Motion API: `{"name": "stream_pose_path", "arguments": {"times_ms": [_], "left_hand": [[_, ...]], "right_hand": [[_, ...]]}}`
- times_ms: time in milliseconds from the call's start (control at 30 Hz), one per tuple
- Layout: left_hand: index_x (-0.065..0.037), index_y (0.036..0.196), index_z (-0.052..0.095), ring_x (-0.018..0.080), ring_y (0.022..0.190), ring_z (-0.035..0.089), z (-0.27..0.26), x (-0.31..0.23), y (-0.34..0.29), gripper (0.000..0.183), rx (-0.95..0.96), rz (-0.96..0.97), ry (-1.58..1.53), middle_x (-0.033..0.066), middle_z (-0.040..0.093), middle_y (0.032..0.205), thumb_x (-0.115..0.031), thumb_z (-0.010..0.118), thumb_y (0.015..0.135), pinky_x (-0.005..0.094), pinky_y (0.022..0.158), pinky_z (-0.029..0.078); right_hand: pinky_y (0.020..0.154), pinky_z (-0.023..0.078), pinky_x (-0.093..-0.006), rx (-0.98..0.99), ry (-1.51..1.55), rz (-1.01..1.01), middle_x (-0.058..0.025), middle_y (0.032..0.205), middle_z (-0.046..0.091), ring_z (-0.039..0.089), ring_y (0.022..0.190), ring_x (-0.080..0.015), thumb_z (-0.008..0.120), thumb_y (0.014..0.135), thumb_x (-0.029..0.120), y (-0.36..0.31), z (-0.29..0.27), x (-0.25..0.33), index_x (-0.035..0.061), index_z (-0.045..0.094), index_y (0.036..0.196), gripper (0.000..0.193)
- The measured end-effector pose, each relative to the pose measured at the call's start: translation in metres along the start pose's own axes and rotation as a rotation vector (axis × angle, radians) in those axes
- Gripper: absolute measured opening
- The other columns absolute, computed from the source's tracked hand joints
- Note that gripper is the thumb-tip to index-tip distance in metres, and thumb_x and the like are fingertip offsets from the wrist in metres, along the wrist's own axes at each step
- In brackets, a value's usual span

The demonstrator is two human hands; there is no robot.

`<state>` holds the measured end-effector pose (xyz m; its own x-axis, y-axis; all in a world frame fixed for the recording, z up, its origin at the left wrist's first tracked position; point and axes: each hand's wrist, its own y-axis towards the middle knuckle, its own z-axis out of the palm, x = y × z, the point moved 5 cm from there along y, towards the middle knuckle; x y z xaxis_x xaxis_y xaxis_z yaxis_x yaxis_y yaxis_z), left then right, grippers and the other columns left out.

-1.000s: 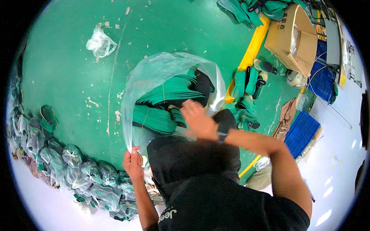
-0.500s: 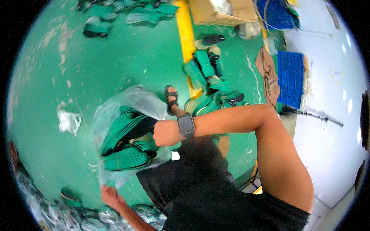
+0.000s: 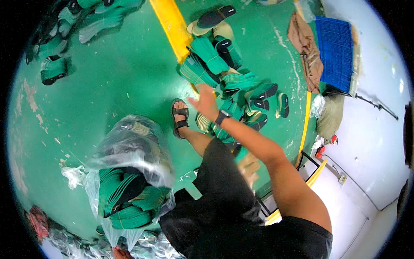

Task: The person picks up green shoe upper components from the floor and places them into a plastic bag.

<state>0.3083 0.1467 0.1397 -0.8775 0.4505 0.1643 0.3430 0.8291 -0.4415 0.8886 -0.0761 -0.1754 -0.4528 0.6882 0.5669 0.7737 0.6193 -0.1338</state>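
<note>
My left hand (image 3: 122,253) grips the rim of a large clear plastic bag (image 3: 133,149), pulled taut toward the lower edge of the view. Inside the bag lie bundles of green and black shoe insoles (image 3: 129,219). Darker contents show blurred through its far part. With thumb and fingers apart, my right hand (image 3: 206,102) stretches out over a pile of stacked insoles (image 3: 209,56) on the floor; it holds nothing. Whether it touches the stacks beneath it I cannot tell.
More insole stacks (image 3: 101,23) lie far left. A yellow stripe (image 3: 170,28) crosses the green floor. Along the right wall are a blue ribbed panel (image 3: 336,52), brown sacking (image 3: 304,52) and a dark rod (image 3: 379,105). Several plastic-wrapped packs (image 3: 77,245) line the lower left.
My right hand has left the bag and swung right and away from me, opening over the insole pile. My left hand has pulled the bag's rim nearer. The view has shifted.
</note>
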Motion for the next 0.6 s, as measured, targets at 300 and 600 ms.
{"name": "stream_pose_path", "arguments": {"times_ms": [300,600], "left_hand": [[0.0,0.075,0.052,0.0069,0.054,0.032,0.033,0.03,-0.096,0.024,0.137,-1.05,-0.839,-0.0039,0.034,0.061,-0.022,0.05,0.084,0.0231,0.047,0.028],[-0.003,0.133,0.022,0.0299,0.128,0.02,-0.006,-0.162,0.076,0.078,-0.051,-0.045,-0.22,0.0165,0.017,0.138,-0.007,0.066,0.068,0.0439,0.104,0.015]], "right_hand": [[0.089,0.034,-0.0444,0.369,-0.818,0.497,-0.0177,0.116,0.044,0.044,0.107,-0.03,0.067,0.048,0.068,0.077,0.152,-0.186,-0.0042,0.012,0.133,0.124],[0.083,0.042,-0.0382,0.595,-0.153,0.285,-0.0233,0.106,0.054,0.054,0.095,-0.0355,0.07,0.058,0.04,0.067,0.112,-0.203,-0.0064,0.037,0.12,0.085]]}}
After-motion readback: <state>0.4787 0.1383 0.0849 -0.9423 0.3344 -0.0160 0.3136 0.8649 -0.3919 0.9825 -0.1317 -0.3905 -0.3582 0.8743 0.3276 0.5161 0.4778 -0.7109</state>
